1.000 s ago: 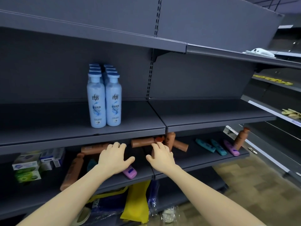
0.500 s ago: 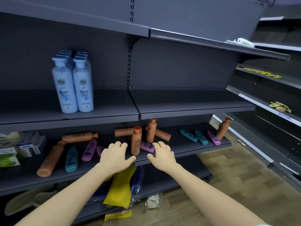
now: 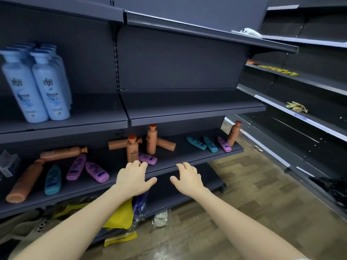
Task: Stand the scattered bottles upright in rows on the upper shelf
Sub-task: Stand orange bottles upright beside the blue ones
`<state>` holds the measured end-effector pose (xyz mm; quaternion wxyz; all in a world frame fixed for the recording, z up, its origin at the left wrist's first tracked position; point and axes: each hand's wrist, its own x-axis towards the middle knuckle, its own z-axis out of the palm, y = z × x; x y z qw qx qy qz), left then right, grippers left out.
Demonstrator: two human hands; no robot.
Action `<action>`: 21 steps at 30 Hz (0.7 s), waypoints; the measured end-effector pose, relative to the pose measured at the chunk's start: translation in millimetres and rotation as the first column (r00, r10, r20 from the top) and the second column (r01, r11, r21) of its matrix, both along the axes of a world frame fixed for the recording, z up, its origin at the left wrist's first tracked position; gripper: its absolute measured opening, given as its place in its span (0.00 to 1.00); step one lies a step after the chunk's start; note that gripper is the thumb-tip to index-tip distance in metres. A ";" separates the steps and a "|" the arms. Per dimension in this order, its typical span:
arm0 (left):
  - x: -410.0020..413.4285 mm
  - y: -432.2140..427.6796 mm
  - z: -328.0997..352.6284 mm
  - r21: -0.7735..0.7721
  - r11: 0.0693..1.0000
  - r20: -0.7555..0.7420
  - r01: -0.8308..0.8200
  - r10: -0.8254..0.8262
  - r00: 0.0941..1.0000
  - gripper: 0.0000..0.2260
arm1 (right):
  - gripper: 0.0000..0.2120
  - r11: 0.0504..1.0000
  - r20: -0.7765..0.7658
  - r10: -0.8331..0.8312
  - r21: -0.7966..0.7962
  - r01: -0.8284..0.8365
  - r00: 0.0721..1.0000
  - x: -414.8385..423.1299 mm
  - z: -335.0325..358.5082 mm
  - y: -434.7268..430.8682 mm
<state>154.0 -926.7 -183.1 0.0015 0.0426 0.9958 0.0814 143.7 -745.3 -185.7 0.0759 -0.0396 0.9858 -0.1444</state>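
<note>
The scattered bottles (image 3: 166, 144) are sitting on the lower shelf (image 3: 202, 152) across the middle of the frame. Brown bottles (image 3: 63, 152), purple tubes (image 3: 97, 172) and teal tubes (image 3: 53, 180) are mostly lying on their sides, while three brown ones are standing upright among them. Only the pale blue bottles (image 3: 40, 87) are standing in rows on the upper shelf (image 3: 187, 111), at the left of the frame. None of the brown, purple or teal ones is standing up there, so most of the job is looking undone.

The left hand (image 3: 134, 178) and right hand (image 3: 187, 178) are hovering apart at the lower shelf's front edge, fingers spread and holding nothing, the left fingertips just short of a purple tube.

Below, a yellow bag (image 3: 120, 216) is slumping under the shelving. A wood-patterned floor (image 3: 244, 203) is running off to the right, and another dark shelving run (image 3: 300, 81) is filling the right edge.
</note>
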 end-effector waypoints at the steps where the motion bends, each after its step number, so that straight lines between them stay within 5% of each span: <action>1: -1.3 4.4 -1.3 -0.004 1.000 0.005 0.009 -0.009 1.000 0.28 | 0.27 1.000 0.007 -0.011 0.001 0.011 1.000 1.0 -1.2 4.4; 21: -55.6 37.7 -26.0 0.006 0.991 0.116 0.136 -0.136 0.984 0.27 | 0.26 0.989 0.103 -0.148 0.022 0.147 0.984 -31.8 -21.1 31.6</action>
